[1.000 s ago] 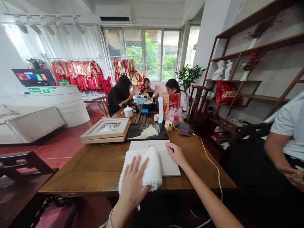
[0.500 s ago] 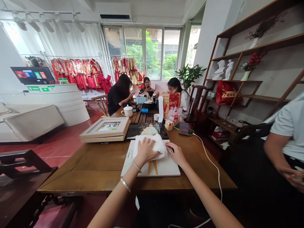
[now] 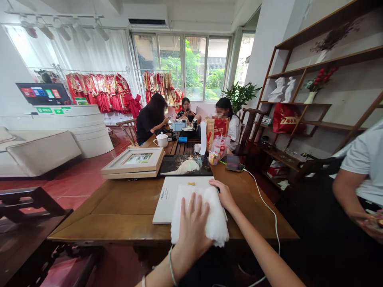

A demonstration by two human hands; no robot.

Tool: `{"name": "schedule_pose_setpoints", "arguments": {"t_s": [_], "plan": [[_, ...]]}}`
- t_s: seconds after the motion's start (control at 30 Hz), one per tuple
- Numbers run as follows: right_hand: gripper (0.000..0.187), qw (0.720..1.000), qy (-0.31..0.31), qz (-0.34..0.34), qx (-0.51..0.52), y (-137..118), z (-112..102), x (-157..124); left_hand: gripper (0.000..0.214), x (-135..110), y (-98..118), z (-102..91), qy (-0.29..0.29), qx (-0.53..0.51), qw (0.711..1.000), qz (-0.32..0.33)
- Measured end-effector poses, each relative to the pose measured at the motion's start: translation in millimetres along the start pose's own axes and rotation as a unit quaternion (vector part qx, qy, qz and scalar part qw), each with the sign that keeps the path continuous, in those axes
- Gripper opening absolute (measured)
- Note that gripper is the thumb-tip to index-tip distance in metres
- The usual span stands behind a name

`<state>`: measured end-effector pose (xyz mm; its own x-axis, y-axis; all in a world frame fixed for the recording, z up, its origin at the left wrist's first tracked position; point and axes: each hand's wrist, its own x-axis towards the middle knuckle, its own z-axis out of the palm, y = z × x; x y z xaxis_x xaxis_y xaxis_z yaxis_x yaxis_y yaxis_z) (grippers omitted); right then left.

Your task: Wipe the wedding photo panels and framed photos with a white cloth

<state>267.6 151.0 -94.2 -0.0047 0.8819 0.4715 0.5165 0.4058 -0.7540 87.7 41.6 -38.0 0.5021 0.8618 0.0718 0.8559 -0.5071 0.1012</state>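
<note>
A white board (image 3: 166,195) lies flat on the wooden table, with small dark print along its left side and a small yellow shape (image 3: 191,183) near its far edge. My left hand (image 3: 194,217) rests palm down, fingers spread, on a fluffy white towel (image 3: 217,215). The towel covers the board's near middle and overhangs the near table edge. At the board's far right corner, my right hand (image 3: 223,193) has its fingers bent over the edge, holding it; part of that grip is hidden.
Stacked picture frames (image 3: 131,163) and a dark painted panel (image 3: 167,161) lie beyond the board. A small box (image 3: 213,158), a phone (image 3: 233,162) and its white cable (image 3: 266,203) are at right. Several people sit around; one person's arm (image 3: 353,187) shows at far right.
My left hand has drawn the towel toward me, from the board's far half over its near edge, and the towel looks more spread out. My right hand stays at the board's right side.
</note>
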Motion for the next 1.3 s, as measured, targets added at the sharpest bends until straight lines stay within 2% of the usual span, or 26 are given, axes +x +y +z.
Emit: {"name": "schedule_pose_setpoints", "arguments": {"t_s": [0.1, 0.2, 0.3, 0.4, 0.5, 0.6, 0.73, 0.97, 1.03, 1.13, 1.3], "plan": [[0.026, 1.0, 0.002, 0.001, -0.013, 0.7, 0.9, 0.1, 0.08, -16.3, 1.7, 1.1, -0.018, -0.026, 0.999, -0.023], [0.027, 1.0, 0.001, -0.002, -0.025, 0.1, 1.2, -0.2, 0.07, -14.0, -6.4, -4.8, 0.001, -0.045, 0.998, -0.052], [0.026, 0.999, 0.005, -0.005, -0.032, 0.0, 1.6, -0.9, 0.058, 2.6, -19.2, -15.3, 0.021, -0.041, 0.993, -0.105], [0.025, 0.999, 0.014, -0.005, -0.033, 1.2, 2.4, -1.3, 0.057, 25.6, -34.2, -19.2, 0.029, -0.007, 0.989, -0.145], [0.024, 0.999, 0.019, -0.007, -0.028, 3.0, 3.3, -1.1, 0.062, 46.5, -49.4, -14.7, 0.032, 0.019, 0.99, -0.135], [0.024, 0.999, 0.022, -0.01, -0.022, 3.8, 3.9, -0.5, 0.065, 56.6, -60.1, -10.9, 0.031, 0.03, 0.993, -0.111], [0.024, 0.999, 0.026, -0.002, -0.03, 2.5, 4.0, -0.3, 0.067, 45.0, -61.4, -12.5, 0.021, 0.03, 0.996, -0.078], [0.025, 0.999, 0.019, 0.007, -0.025, -1.0, 3.3, -0.4, 0.078, -15.8, -57.1, -16.8, -0.034, 0.023, 0.996, -0.073], [0.025, 1.0, 0.017, 0.006, -0.023, -0.9, 3.4, -0.2, 0.08, -26.1, -60.2, -19.0, -0.046, 0.024, 0.996, -0.073], [0.024, 1.0, 0.018, 0.007, -0.022, 0.0, 3.7, 0.0, 0.078, -23.2, -69.0, -22.9, -0.056, 0.028, 0.995, -0.073], [0.025, 1.0, 0.02, 0.006, -0.017, 1.5, 4.0, -0.4, 0.069, 16.8, -96.6, -22.5, -0.01, 0.045, 0.997, -0.059]]}}
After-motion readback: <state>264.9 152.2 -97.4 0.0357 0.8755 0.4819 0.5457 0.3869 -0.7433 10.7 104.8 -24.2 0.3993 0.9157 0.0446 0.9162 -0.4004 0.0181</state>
